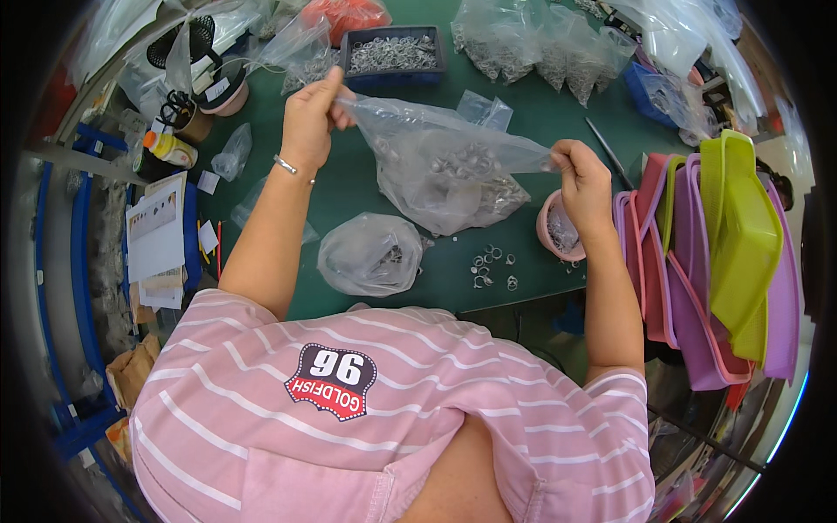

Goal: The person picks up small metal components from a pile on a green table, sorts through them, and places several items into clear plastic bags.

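A clear plastic bag (pixel 440 179) with grey metal rings inside is stretched between my two hands above the green table. My left hand (pixel 311 120) pinches its upper left corner, and my right hand (pixel 582 183) grips the opposite corner at the right. Nearer to me lies a second clear bag (pixel 370 254), bunched up, with a few metal pieces showing through it. Several loose metal rings (pixel 493 257) are scattered on the table in front of me. Beside my right wrist stands a pink round tub (pixel 558 231) with a plastic lining.
A dark tray of rings (pixel 394 54) sits at the back, with filled clear bags (pixel 497 44) to its right. Stacked pink, purple and green baskets (pixel 741 235) crowd the right side. A yellow bottle (pixel 171 149) and papers (pixel 157 228) are at the left.
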The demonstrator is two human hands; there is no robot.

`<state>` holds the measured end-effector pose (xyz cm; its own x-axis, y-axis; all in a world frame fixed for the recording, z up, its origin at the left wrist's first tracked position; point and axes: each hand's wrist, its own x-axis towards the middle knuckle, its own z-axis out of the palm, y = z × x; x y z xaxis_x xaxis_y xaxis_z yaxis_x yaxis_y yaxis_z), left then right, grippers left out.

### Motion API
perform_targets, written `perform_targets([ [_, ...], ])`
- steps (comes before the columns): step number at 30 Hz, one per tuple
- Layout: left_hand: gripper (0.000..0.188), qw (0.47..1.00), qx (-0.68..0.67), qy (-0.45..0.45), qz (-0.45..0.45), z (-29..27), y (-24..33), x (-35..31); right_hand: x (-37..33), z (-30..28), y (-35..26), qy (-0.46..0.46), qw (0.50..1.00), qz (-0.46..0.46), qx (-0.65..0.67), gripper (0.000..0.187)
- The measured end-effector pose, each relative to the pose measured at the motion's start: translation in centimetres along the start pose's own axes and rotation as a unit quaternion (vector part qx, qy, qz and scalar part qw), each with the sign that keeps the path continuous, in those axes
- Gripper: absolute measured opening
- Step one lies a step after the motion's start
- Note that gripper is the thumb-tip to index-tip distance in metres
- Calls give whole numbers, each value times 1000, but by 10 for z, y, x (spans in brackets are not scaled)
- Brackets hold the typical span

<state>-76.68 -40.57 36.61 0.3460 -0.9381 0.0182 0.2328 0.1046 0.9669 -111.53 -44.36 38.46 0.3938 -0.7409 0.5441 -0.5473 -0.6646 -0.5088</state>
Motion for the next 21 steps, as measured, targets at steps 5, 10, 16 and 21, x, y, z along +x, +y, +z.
perform_targets([
  [5, 60, 924, 41, -84, -370, -38, -89, 18, -12, 40, 13, 51, 955, 126, 265, 13],
  [10, 56, 887, 51, -135, -438, -1, -127, -17, -64, 116, 38, 75, 693, 538, 473, 59],
  [16, 44, 920, 259, -89, -280, 48, -98, -17, -72, 160, 61, 5, 678, 581, 449, 40],
  [21, 43, 969, 167, -116, -140, 66, -64, -4, -31, 98, 62, 189, 781, 431, 411, 9],
])
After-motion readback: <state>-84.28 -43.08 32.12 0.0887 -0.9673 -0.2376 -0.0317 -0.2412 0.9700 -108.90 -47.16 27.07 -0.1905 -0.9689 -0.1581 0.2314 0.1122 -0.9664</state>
